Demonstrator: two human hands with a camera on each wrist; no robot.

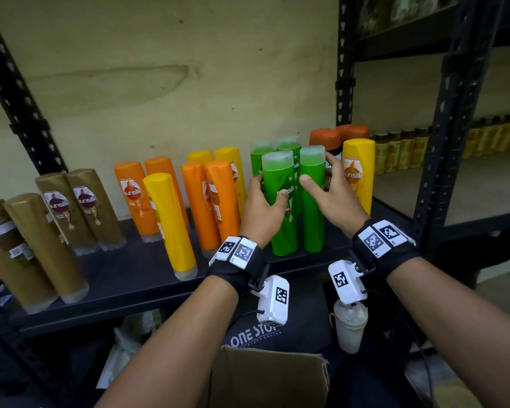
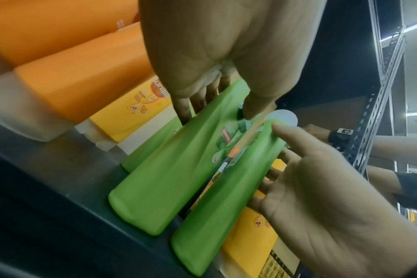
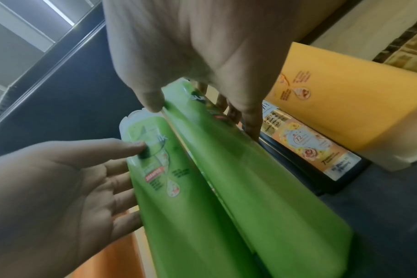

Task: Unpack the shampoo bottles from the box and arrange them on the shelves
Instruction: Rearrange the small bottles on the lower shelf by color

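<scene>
orange bottles [image 1: 209, 201] left, yellow bottle [image 1: 358, 172] right

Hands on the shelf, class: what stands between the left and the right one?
Two front green bottles stand between the left hand and right hand, clearest in the head view.

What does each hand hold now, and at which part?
The left hand holds the front left green bottle at its upper body, thumb on the label. The right hand holds the front right green bottle at its upper body.
</scene>
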